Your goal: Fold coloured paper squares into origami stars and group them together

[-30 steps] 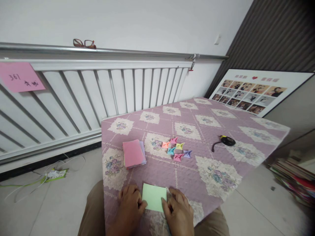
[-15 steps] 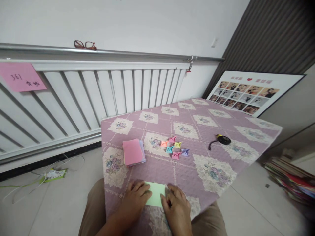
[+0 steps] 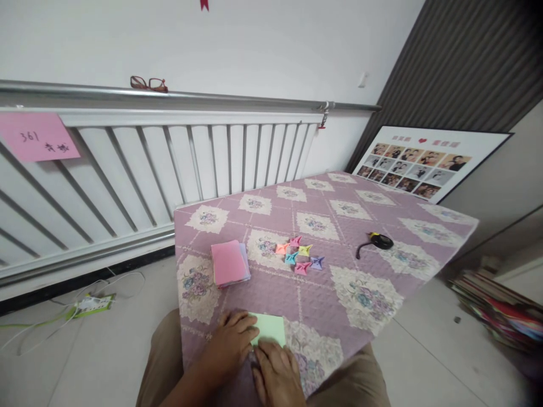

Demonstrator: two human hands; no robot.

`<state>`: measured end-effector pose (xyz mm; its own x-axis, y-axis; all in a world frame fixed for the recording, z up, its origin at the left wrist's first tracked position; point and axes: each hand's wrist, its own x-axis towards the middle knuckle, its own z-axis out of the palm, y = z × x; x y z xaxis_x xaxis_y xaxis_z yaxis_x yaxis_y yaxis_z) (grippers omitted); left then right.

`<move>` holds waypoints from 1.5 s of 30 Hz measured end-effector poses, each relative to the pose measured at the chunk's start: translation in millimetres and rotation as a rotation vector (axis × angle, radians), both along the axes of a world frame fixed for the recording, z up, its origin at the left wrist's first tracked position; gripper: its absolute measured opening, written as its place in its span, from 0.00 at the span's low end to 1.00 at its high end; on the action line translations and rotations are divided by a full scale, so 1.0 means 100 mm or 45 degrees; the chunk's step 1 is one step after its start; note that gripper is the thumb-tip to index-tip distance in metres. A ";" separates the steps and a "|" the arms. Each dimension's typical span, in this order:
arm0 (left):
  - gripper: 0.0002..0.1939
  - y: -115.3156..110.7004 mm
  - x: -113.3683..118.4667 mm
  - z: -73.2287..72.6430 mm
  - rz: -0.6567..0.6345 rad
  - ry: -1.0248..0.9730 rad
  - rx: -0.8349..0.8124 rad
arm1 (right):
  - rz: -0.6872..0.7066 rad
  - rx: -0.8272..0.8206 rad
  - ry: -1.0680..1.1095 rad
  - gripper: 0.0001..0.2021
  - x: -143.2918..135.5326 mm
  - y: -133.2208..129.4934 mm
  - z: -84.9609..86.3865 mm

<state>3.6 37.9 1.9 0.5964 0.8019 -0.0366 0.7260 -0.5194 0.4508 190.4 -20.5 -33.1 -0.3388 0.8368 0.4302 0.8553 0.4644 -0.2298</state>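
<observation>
A light green sheet of paper (image 3: 270, 329) lies flat near the front edge of the table, apparently folded into a rectangle. My left hand (image 3: 233, 339) rests on its left end, fingers stretched out flat and pressing it down. Along the paper's lower edge lies my right hand (image 3: 276, 367), its fingers extended over that edge. Beyond the hands stand several small folded paper figures (image 3: 302, 268) in pink, orange, yellow, teal and purple. To their left sits a stack of coloured paper (image 3: 229, 263) with a pink sheet on top.
A black and yellow tape measure (image 3: 380, 241) with a strap lies on the table's right side. The flowered tablecloth (image 3: 271, 294) covers the table. Behind it runs a white radiator (image 3: 220, 158); a photo board (image 3: 466, 141) leans at the far right.
My right hand has moved from the paper's right edge down and left to its lower edge. My left hand has stayed on the left end. The view has shifted slightly.
</observation>
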 end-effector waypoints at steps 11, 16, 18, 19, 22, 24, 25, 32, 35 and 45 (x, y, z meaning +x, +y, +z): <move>0.25 -0.01 -0.19 0.13 0.009 -0.006 -0.026 | -0.052 0.141 -0.139 0.13 0.54 -0.10 -0.03; 0.25 -0.02 -0.17 0.09 0.039 -0.039 -0.008 | -0.139 0.048 0.040 0.05 0.45 -0.03 0.14; 0.26 -0.02 -0.16 0.08 0.052 -0.062 0.005 | -0.103 -0.016 0.107 0.06 0.31 0.02 0.21; 0.25 -0.03 -0.16 0.07 0.059 -0.073 0.011 | -0.067 -0.053 0.141 0.09 0.23 0.05 0.24; 0.25 -0.03 -0.16 0.07 0.074 -0.098 0.015 | -0.081 -0.147 0.269 0.15 0.02 0.13 0.31; 0.25 -0.04 -0.17 0.06 0.076 -0.104 0.008 | -0.087 -0.208 0.300 0.16 -0.05 0.18 0.35; 0.25 -0.04 -0.17 0.05 0.077 -0.104 0.007 | -0.086 -0.234 0.305 0.16 -0.07 0.21 0.37; 0.25 -0.06 -0.15 0.04 0.064 -0.082 0.054 | -0.093 -0.263 0.287 0.14 -0.05 0.26 0.38; 0.24 -0.08 -0.15 0.03 0.056 -0.062 0.113 | -0.113 -0.220 0.307 0.14 -0.06 0.24 0.32; 0.11 -0.05 -0.10 -0.09 -0.114 -0.062 0.389 | -0.076 -0.327 0.381 0.15 -0.02 0.22 0.41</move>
<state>-6.8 32.5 -6.8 0.6599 0.7158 0.2283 0.6528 -0.6967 0.2973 188.3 1.5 7.9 -0.1775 0.9445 0.2765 0.7568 0.3106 -0.5751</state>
